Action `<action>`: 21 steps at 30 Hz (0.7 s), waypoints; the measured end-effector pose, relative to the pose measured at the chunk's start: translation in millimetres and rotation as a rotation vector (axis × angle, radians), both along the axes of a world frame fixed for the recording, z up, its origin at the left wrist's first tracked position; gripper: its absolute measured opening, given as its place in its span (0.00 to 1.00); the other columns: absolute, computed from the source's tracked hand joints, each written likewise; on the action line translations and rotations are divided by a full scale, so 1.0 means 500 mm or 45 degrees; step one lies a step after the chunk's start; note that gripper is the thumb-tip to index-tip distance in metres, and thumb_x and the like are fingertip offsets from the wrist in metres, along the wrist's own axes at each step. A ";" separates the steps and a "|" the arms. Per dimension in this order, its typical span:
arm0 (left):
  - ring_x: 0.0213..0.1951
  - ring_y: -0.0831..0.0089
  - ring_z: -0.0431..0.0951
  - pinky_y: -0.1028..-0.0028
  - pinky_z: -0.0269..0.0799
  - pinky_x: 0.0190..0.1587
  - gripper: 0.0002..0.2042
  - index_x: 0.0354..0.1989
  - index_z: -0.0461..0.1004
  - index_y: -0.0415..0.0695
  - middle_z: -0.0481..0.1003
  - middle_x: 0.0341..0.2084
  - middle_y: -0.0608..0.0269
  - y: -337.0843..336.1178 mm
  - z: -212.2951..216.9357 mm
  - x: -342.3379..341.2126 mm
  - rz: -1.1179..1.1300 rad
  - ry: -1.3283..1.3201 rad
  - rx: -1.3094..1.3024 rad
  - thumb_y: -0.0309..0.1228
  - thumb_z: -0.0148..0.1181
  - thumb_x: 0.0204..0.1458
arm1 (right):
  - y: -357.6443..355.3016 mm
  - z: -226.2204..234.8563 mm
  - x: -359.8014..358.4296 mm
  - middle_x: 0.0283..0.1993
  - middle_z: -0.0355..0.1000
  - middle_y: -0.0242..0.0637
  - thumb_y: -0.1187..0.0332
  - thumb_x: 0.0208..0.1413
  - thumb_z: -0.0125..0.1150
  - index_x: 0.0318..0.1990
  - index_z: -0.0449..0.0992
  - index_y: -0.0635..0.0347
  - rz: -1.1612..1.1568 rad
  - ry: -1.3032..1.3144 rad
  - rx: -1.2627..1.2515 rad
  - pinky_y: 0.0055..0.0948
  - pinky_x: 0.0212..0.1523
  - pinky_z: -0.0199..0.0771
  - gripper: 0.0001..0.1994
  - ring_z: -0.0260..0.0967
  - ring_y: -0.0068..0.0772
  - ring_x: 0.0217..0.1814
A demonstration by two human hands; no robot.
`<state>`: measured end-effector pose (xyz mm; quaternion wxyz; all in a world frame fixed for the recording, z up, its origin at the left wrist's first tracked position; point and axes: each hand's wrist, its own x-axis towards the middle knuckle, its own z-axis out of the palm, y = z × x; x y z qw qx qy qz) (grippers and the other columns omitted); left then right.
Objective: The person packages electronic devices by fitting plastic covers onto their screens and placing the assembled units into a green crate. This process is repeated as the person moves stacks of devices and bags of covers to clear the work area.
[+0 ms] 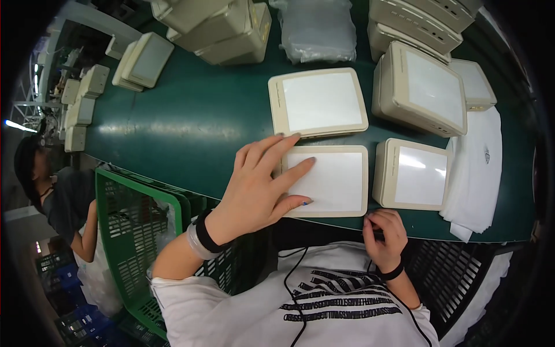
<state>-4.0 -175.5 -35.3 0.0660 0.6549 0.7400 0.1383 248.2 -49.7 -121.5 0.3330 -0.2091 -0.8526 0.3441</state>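
Note:
My left hand (254, 185) lies with fingers spread over the left part of a beige flat casing with a white panel (335, 185), close to the table's near edge. Its fingertips reach toward the near side of a second such casing (321, 101), which lies just beyond. My right hand (386, 234) is at the table edge by the near right corner of the first casing. Its fingers are curled together, and whatever may be in them is hidden. To the right of the first casing, a little apart, lies another beige casing (419, 176) with a shiny panel.
Stacked casings (428, 87) stand at the right, beside white bags (477, 168). More stacks (222, 34) and clear plastic bags (318, 29) are at the back. A green crate (139, 231) is at my left, a black crate (445, 277) at my right. Another person (63, 202) is far left.

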 end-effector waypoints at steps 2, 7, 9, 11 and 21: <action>0.55 0.49 0.65 0.56 0.61 0.56 0.26 0.56 0.68 0.48 0.64 0.56 0.51 0.004 0.002 -0.021 0.028 -0.013 0.162 0.37 0.63 0.47 | -0.003 -0.003 -0.001 0.32 0.72 0.43 0.85 0.41 0.63 0.33 0.74 0.66 -0.041 0.024 0.015 0.28 0.30 0.72 0.10 0.71 0.39 0.32; 0.50 0.48 0.70 0.62 0.68 0.50 0.26 0.56 0.66 0.40 0.69 0.49 0.46 0.088 0.053 -0.066 0.386 -0.080 0.193 0.39 0.61 0.50 | 0.007 0.001 -0.004 0.32 0.72 0.42 0.85 0.39 0.62 0.33 0.74 0.65 0.026 0.128 0.047 0.30 0.32 0.73 0.11 0.72 0.41 0.33; 0.50 0.46 0.70 0.63 0.70 0.48 0.30 0.57 0.64 0.37 0.68 0.48 0.41 0.155 0.072 -0.083 0.497 0.111 -0.004 0.45 0.58 0.51 | 0.008 -0.008 0.003 0.32 0.72 0.41 0.84 0.38 0.63 0.34 0.74 0.65 0.081 0.147 0.073 0.32 0.32 0.74 0.12 0.72 0.42 0.34; 0.51 0.45 0.70 0.61 0.70 0.49 0.37 0.60 0.61 0.37 0.68 0.48 0.37 0.260 0.070 -0.090 0.601 0.332 -0.051 0.53 0.57 0.49 | 0.012 -0.019 0.010 0.33 0.72 0.41 0.84 0.38 0.63 0.34 0.74 0.64 0.102 0.162 0.108 0.32 0.33 0.74 0.12 0.72 0.43 0.34; 0.60 0.43 0.60 0.58 0.64 0.56 0.59 0.69 0.41 0.40 0.57 0.59 0.32 0.501 0.002 -0.142 1.037 0.158 -0.497 0.63 0.63 0.33 | 0.016 -0.030 0.042 0.34 0.73 0.39 0.82 0.40 0.63 0.35 0.76 0.64 0.291 0.329 0.058 0.31 0.36 0.76 0.11 0.73 0.40 0.36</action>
